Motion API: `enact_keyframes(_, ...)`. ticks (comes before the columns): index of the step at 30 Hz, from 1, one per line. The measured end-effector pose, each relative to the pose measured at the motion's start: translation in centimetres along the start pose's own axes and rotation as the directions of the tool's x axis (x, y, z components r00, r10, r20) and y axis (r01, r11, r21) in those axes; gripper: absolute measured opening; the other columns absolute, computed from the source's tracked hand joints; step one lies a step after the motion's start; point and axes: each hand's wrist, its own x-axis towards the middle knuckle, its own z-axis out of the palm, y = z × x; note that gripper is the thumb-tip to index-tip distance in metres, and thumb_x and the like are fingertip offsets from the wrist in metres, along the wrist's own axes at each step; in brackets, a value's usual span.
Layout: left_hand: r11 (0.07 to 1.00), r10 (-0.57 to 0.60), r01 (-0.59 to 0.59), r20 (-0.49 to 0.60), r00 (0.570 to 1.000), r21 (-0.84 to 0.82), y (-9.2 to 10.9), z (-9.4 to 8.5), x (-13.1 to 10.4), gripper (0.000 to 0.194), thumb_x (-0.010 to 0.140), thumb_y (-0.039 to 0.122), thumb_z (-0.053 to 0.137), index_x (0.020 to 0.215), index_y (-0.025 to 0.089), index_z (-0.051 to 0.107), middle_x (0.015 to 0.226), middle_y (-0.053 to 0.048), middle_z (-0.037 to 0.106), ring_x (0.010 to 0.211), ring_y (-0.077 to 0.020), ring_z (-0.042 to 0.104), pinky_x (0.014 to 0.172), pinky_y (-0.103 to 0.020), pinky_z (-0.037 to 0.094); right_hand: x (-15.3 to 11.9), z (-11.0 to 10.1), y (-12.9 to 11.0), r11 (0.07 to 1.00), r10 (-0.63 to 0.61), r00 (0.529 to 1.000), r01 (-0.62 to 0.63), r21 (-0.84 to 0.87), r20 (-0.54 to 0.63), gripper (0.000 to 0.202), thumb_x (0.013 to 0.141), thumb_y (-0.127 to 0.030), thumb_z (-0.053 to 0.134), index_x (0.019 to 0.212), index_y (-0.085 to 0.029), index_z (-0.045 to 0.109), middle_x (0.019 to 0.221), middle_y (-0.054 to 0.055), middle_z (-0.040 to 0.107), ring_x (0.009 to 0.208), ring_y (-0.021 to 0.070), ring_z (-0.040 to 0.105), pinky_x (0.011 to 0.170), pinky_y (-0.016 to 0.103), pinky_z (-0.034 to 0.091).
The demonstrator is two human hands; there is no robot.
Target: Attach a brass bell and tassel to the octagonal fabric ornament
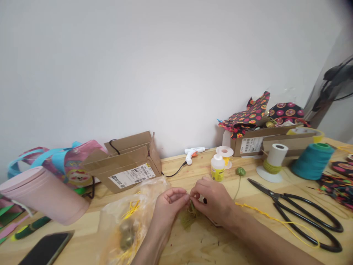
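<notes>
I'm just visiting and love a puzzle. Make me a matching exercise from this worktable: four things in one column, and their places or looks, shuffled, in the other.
Things:
1. Scissors
2. Glue gun
3. Phone
4. Green threads

Places and looks:
A. White with an orange trigger, near the wall
B. At the fingers of the left hand and right hand
C. Black handles, with yellow string across them
D. Dark screen facing up, at the near left

Right pairs: 1-C, 2-A, 3-D, 4-B
</notes>
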Motion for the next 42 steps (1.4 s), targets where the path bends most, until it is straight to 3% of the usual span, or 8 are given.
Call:
enact_keyframes(4, 1.000, 0.010, -0.010, -0.001, 1.000, -0.001, 0.1, 0.0, -0.1, 0.026, 0.048, 0.019, 0.077, 0.068, 0.011, 0.061, 0.054, 0.000, 0.063, 0.049, -0.0080, 0.057, 0.052, -0.017, 0.047, -0.1, 0.1, 0.1, 0.963, 0.213, 0.975, -0.221, 0.152, 0.065, 0.007, 0.065, -0.018, 0.054, 0.066, -0.018, 0.060, 0.062, 0.000, 0.060, 0.060, 0.0129, 0.050, 0.056, 0.023, 0.036)
enact_keyframes(13, 0.995, 0.081, -0.082, 0.014, 0.997, 0.055, -0.2, 0.1, 0.3, 0.024, 0.049, 0.017, 0.075, 0.066, 0.011, 0.060, 0.055, 0.000, 0.063, 0.049, -0.0071, 0.056, 0.050, -0.015, 0.044, -0.3, 1.3, 1.1, 0.775, 0.373, 0.889, -0.456, 0.438, 0.265, 0.012, 0.065, -0.022, 0.052, 0.065, -0.016, 0.062, 0.048, -0.005, 0.046, 0.045, 0.0075, 0.033, 0.041, 0.018, 0.025)
enact_keyframes(18, 0.976, 0.167, -0.167, 0.012, 0.986, 0.144, 0.0, 0.3, 0.1, 0.020, 0.049, 0.015, 0.073, 0.064, 0.012, 0.060, 0.055, 0.000, 0.062, 0.052, -0.0073, 0.055, 0.050, -0.014, 0.043, -0.2, 1.3, 1.1, 0.771, 0.372, 0.894, -0.448, 0.454, 0.251, 0.010, 0.063, -0.018, 0.052, 0.064, -0.016, 0.061, 0.050, -0.004, 0.049, 0.046, 0.0077, 0.035, 0.042, 0.018, 0.027)
enact_keyframes(25, 0.935, 0.248, -0.251, 0.044, 0.968, 0.252, 0.0, 0.2, 0.0, 0.014, 0.053, 0.011, 0.069, 0.064, 0.014, 0.061, 0.059, 0.001, 0.062, 0.055, -0.0080, 0.056, 0.052, -0.015, 0.044, -0.4, 1.3, 0.9, 0.863, 0.322, 0.940, -0.341, 0.373, 0.114, 0.010, 0.064, -0.018, 0.050, 0.061, -0.017, 0.059, 0.057, -0.001, 0.057, 0.054, 0.0109, 0.049, 0.051, 0.021, 0.036)
enact_keyframes(32, 0.904, 0.319, -0.305, 0.003, 0.948, 0.301, -0.5, 0.5, -0.3, 0.007, 0.061, 0.015, 0.065, 0.065, 0.016, 0.059, 0.059, 0.002, 0.062, 0.057, -0.0086, 0.057, 0.053, -0.014, 0.044, -0.2, 1.3, 0.2, 0.910, 0.256, 0.966, -0.257, 0.326, 0.045, 0.009, 0.063, -0.016, 0.051, 0.060, -0.017, 0.059, 0.056, -0.002, 0.057, 0.053, 0.0105, 0.049, 0.051, 0.021, 0.036)
enact_keyframes(35, 0.922, 0.306, -0.293, -0.012, 0.952, 0.252, -0.5, 0.5, -0.2, 0.010, 0.060, 0.016, 0.066, 0.066, 0.015, 0.058, 0.059, 0.002, 0.062, 0.056, -0.0083, 0.056, 0.052, -0.015, 0.043, -0.2, 1.4, 0.3, 0.864, 0.302, 0.950, -0.310, 0.397, 0.083, 0.010, 0.065, -0.017, 0.051, 0.062, -0.017, 0.060, 0.054, -0.002, 0.056, 0.050, 0.0094, 0.045, 0.047, 0.020, 0.034)
enact_keyframes(38, 0.933, 0.301, -0.290, -0.018, 0.953, 0.214, -0.3, 0.5, -0.1, 0.012, 0.058, 0.015, 0.068, 0.065, 0.015, 0.058, 0.058, 0.003, 0.062, 0.056, -0.0080, 0.055, 0.052, -0.014, 0.043, -0.2, 1.7, 0.6, 0.740, 0.366, 0.914, -0.399, 0.541, 0.174, 0.012, 0.068, -0.020, 0.050, 0.063, -0.015, 0.059, 0.053, -0.002, 0.054, 0.048, 0.0087, 0.044, 0.045, 0.019, 0.034)
enact_keyframes(42, 0.937, 0.294, -0.287, -0.005, 0.956, 0.198, -0.1, 0.5, -0.2, 0.012, 0.057, 0.014, 0.069, 0.063, 0.015, 0.059, 0.057, 0.002, 0.063, 0.055, -0.0084, 0.056, 0.052, -0.015, 0.043, -0.3, 2.2, 1.0, 0.664, 0.367, 0.913, -0.393, 0.636, 0.180, 0.013, 0.070, -0.024, 0.052, 0.074, -0.014, 0.060, 0.059, 0.000, 0.058, 0.052, 0.0102, 0.049, 0.048, 0.020, 0.038)
